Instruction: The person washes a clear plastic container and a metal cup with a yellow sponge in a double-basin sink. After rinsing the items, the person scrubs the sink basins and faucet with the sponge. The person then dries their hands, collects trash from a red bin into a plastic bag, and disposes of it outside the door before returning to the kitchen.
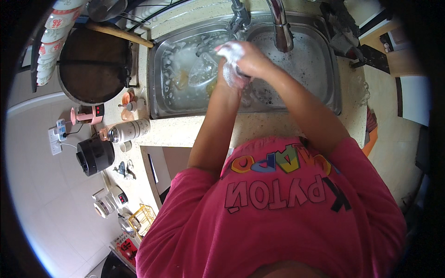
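My left hand (233, 78) and my right hand (251, 59) meet above the divider of the stainless steel double sink (245, 114). Thick white suds cover the fingers of both. A small dark thing shows between them, but the foam and fingers hide what it is and which hand grips it. Left of my hands, the left basin holds cloudy, soapy water with a clear glass or plastic vessel (203, 71) and yellowish items (180, 80) in it. Over the right basin, whose bottom carries suds and dark specks, hangs the chrome faucet (283, 36).
A large dark round pan or lid (94, 66) stands left of the sink, near a wooden handle (120, 34) and stacked bowls (52, 41). A thermos (130, 131), a pink appliance (87, 115) and a black cooker (95, 156) are on the left counter. Dark cloths (342, 38) hang at the right.
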A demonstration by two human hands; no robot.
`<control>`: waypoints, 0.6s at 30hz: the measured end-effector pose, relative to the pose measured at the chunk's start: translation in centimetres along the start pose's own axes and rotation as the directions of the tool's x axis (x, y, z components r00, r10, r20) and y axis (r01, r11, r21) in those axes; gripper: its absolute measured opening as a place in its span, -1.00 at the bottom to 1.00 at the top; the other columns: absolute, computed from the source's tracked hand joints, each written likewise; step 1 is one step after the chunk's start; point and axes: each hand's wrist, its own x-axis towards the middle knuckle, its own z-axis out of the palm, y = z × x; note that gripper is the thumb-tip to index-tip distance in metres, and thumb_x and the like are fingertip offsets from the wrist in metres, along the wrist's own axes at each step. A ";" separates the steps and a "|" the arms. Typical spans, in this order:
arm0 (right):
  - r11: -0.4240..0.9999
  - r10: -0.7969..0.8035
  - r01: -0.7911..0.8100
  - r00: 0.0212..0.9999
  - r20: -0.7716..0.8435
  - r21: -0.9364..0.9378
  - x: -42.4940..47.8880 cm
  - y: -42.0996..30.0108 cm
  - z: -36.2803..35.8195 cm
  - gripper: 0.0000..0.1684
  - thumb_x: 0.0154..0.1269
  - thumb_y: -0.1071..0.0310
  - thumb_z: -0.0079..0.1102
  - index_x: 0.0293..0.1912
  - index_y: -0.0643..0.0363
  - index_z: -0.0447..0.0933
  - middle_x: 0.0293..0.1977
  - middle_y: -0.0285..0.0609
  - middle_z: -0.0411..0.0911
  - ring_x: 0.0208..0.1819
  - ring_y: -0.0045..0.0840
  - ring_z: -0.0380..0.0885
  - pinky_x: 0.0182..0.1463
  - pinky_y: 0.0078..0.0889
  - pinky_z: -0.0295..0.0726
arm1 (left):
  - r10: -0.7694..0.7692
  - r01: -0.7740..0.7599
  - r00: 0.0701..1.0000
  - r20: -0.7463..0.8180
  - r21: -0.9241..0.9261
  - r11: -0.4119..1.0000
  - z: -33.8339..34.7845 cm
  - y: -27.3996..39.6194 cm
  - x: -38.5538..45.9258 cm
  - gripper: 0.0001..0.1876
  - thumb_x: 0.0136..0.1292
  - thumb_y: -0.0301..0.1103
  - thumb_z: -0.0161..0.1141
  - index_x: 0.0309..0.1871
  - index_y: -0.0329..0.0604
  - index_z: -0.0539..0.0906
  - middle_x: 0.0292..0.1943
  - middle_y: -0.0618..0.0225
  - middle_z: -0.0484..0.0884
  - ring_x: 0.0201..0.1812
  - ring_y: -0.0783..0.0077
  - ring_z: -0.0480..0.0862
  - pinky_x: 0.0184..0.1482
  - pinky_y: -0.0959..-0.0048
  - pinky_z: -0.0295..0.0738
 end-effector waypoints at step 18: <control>0.817 0.063 0.141 0.942 -0.329 0.559 -0.4 0.8 -1.5 -0.50 0.12 0.65 0.01 0.10 0.23 0.31 -0.15 -0.11 0.50 -0.27 -0.48 0.55 -0.50 -0.52 0.61 | 0.323 -0.189 0.934 -0.155 0.552 0.812 5.4 2.1 -4.8 -0.48 0.15 0.25 -0.06 -0.11 -0.01 0.41 -0.11 0.31 0.50 -0.02 0.31 0.43 -0.07 0.05 0.23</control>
